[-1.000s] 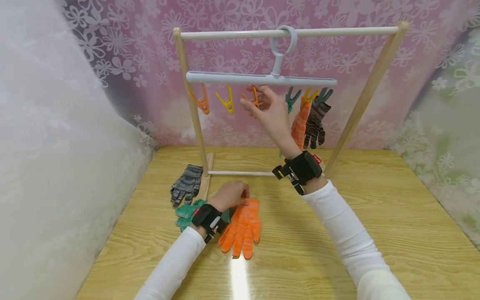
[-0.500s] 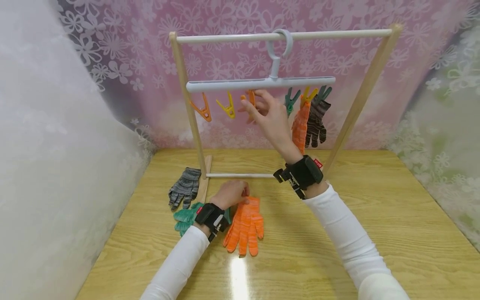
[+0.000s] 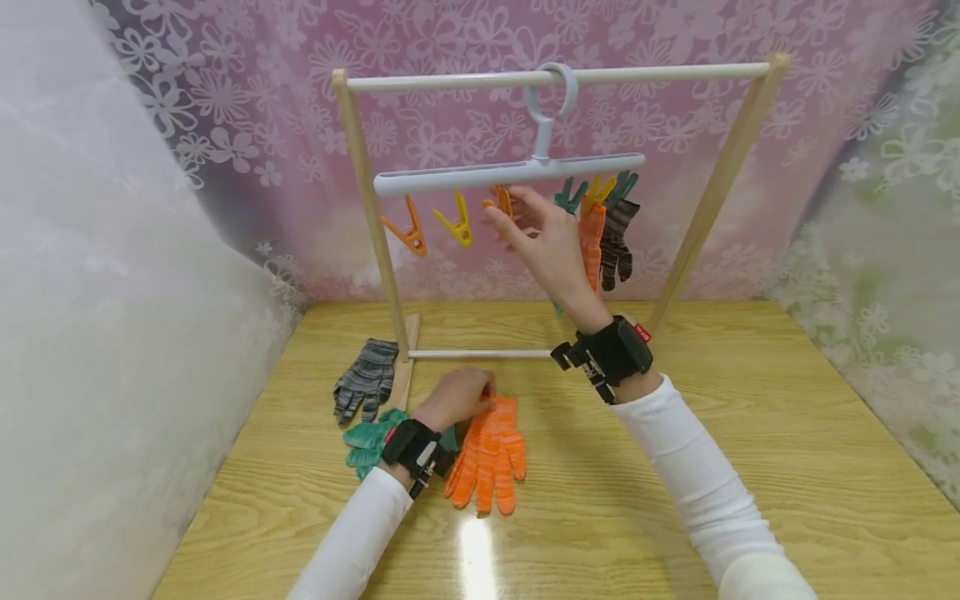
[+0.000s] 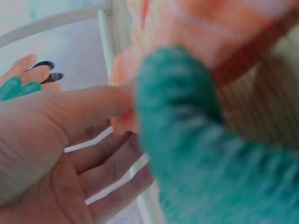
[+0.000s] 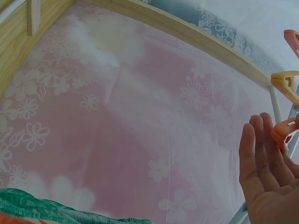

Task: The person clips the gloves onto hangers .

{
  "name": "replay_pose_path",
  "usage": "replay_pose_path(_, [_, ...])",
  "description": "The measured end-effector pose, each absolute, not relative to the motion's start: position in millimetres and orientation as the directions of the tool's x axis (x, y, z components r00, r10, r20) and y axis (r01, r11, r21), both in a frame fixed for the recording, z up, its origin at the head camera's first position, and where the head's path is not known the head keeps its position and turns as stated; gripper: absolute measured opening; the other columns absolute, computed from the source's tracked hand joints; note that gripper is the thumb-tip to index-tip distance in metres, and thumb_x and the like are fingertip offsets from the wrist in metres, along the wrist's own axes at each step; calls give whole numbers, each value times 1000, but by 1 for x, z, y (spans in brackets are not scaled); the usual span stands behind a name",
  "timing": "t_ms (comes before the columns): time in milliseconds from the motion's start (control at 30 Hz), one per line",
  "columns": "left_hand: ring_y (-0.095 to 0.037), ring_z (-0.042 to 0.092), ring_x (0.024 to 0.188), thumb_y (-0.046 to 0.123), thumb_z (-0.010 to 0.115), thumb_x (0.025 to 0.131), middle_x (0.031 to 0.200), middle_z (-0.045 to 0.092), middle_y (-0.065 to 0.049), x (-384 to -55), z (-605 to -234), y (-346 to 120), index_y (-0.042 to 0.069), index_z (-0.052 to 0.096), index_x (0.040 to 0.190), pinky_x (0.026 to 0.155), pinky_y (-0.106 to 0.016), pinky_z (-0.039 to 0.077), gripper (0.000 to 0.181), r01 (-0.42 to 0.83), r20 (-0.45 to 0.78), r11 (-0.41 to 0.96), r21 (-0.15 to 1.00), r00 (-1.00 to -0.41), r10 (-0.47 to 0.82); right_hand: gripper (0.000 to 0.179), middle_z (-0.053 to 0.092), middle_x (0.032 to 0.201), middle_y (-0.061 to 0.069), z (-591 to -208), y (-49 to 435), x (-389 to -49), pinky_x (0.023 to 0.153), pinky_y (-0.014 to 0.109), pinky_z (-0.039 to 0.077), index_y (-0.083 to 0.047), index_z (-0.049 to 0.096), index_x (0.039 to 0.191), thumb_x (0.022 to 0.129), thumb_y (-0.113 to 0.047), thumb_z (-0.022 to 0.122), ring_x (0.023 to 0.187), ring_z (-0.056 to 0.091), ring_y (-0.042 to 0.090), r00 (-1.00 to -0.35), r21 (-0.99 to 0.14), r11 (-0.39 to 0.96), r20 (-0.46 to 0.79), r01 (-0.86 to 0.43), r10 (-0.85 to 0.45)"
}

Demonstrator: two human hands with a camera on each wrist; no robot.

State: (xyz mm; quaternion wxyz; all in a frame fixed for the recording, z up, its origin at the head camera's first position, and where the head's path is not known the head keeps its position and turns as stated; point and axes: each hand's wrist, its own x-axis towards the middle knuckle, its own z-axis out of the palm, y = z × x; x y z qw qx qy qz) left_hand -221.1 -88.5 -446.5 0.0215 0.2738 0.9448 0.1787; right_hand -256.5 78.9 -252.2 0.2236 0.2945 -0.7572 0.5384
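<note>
In the head view my left hand (image 3: 457, 394) is low over the table, thumb and fingers pinching the cuff of an orange knitted glove (image 3: 491, 458). The left wrist view shows that cuff (image 4: 124, 84) between thumb and fingers, behind a blurred green glove (image 4: 182, 107). Up at the grey-blue hanger (image 3: 465, 177), my right hand (image 3: 551, 246) holds an orange clothespin (image 3: 502, 202) between thumb and fingers. In the right wrist view the same clothespin (image 5: 282, 133) is partly cut off at the edge. An orange clothespin (image 3: 408, 229) and a yellow one (image 3: 457, 221) hang to its left.
A wooden rack (image 3: 738, 183) carries the hanger on its white rail (image 3: 667, 73). Clipped at the hanger's right are an orange glove (image 3: 591, 246), a dark striped glove (image 3: 618, 242) and a green one, mostly hidden. A grey striped glove (image 3: 366, 379) and green glove (image 3: 367, 442) lie left.
The hanger has tilted, its left end lower, and its right end has shifted left. My right hand has moved slightly down with the clothespin. My left hand keeps its pinch on the orange glove.
</note>
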Motion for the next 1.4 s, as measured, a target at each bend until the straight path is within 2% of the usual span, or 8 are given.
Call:
replay_pose_path(67, [-15,54,67,20,76,94,82,64,-2,-218,-445,-90,11,68,98,60,-28,43,13,521,85,772,364,-844,530,39,75,107,13,-252,80,-255,69,27,58,-7,61,138,101,-17,66,74,66,9,-722,-683,234,657,-692,-218])
replay_pose_path(200, [-15,55,65,21,72,97,80,63,-2,-213,-438,-91,12,66,101,57,-27,42,12,527,114,749,401,-840,530,39,76,108,12,-252,82,-252,70,34,58,-5,59,140,103,-17,63,72,68,11,-716,-687,203,660,-698,-229])
replay_pose_path(300, [-17,63,76,22,71,97,89,68,-4,-209,-430,-92,13,68,103,64,-28,50,11,526,142,728,439,-841,522,38,76,109,11,-252,83,-252,71,37,59,-5,59,139,103,-18,62,72,69,11,-710,-682,200,665,-703,-232])
replay_pose_path(400, [-18,68,85,24,72,95,97,73,-4,-208,-424,-94,14,73,105,72,-29,56,14,536,192,710,457,-839,509,38,76,111,11,-252,83,-252,74,34,59,-6,59,140,103,-19,62,74,70,13,-718,-683,222,658,-696,-226])
replay_pose_path(667, [-11,69,72,23,77,90,86,76,1,-207,-410,-95,15,78,101,65,-22,56,14,599,366,653,463,-801,474,39,65,113,14,-254,86,-248,81,27,57,-3,64,135,99,-18,69,98,65,20,-727,-676,277,667,-683,-164])
replay_pose_path(900, [-7,59,62,24,73,94,80,72,4,-209,-396,-93,18,76,104,55,-21,48,12,609,422,659,443,-789,446,38,64,107,13,-252,93,-250,84,25,55,-3,68,131,96,-18,73,92,65,20,-725,-671,293,674,-682,-145])
replay_pose_path(1133, [-11,66,69,25,69,97,90,76,-1,-210,-389,-91,16,73,106,62,-22,52,13,597,435,645,477,-798,417,39,68,109,13,-250,99,-251,84,25,57,-4,68,130,95,-19,75,91,67,20,-722,-653,326,672,-683,-167])
replay_pose_path(1400, [-14,67,67,21,69,97,85,76,-2,-213,-378,-93,11,72,105,61,-24,53,13,625,502,604,494,-773,389,39,71,109,14,-249,104,-251,86,28,59,-4,67,131,96,-19,74,90,68,16,-746,-683,309,642,-662,-179])
